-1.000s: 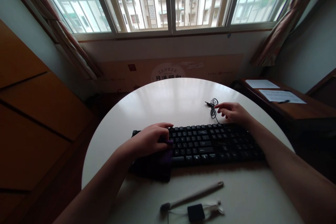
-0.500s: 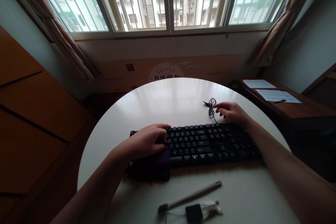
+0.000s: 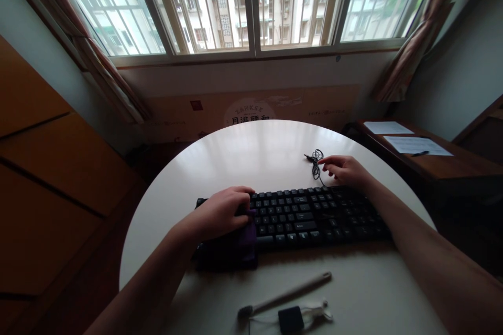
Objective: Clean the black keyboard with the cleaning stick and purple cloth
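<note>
A black keyboard [image 3: 302, 217] lies across the white round table. Over its left part, my left hand [image 3: 230, 209] presses a dark purple cloth [image 3: 247, 238] onto the keys, thumb and fingers closed on it. The cloth hangs past the keyboard's front edge and hides the keys beneath. My right hand [image 3: 343, 170] is at the keyboard's back edge on the right, index finger stretched out and the others loosely bent, with nothing visibly held. Its fingertips are beside the coiled black cable [image 3: 316, 167], and I cannot tell whether they touch it.
Near the table's [image 3: 220, 154] front lie a grey brush with a dark head [image 3: 293, 293], a small black square object [image 3: 291, 319] and a whitish clip-like piece [image 3: 320, 313]. At the right stands a brown desk [image 3: 471, 165] with papers [image 3: 416, 145] and a pen [image 3: 420, 153].
The view has shifted slightly. My left hand stays on the cloth over the keyboard's left part, its thumb slightly shifted; my right hand has hardly moved.
</note>
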